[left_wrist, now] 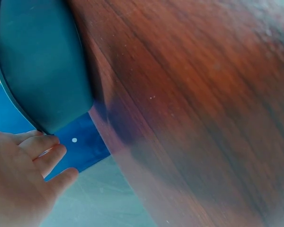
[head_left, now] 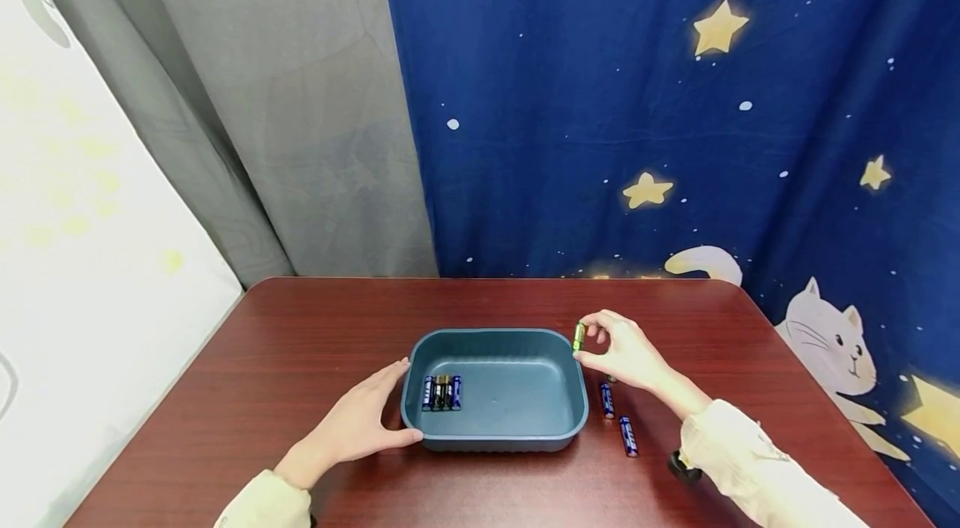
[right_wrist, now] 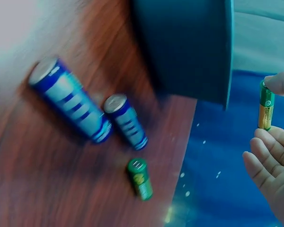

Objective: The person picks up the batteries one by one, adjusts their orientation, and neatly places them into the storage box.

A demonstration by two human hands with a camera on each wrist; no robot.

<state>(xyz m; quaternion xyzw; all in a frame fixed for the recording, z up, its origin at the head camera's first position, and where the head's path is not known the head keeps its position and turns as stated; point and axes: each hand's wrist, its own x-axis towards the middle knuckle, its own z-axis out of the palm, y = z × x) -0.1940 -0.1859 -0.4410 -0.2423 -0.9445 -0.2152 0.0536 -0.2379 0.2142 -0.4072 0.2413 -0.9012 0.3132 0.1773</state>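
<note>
A dark teal plastic bin (head_left: pixel 495 443) stands on the table with several batteries (head_left: pixel 442 393) side by side at its left end. My left hand (head_left: pixel 360 418) spreads round the bin's left side, thumb at the front corner and fingertips at the rim; the left wrist view shows these fingers (left_wrist: pixel 49 158) fairly straight. Over by the bin's right rim, my right hand (head_left: pixel 621 349) pinches a green and gold battery (right_wrist: pixel 266 106) by its ends between thumb and fingers. Two blue batteries (head_left: pixel 628 436) and one green battery (right_wrist: pixel 140 179) lie on the table below this hand.
The reddish-brown wooden table (head_left: pixel 337 303) ends at a back edge just behind the bin. Beyond it hang a grey curtain (head_left: pixel 300 136) and a blue curtain (head_left: pixel 562 95) with stars and a white cat.
</note>
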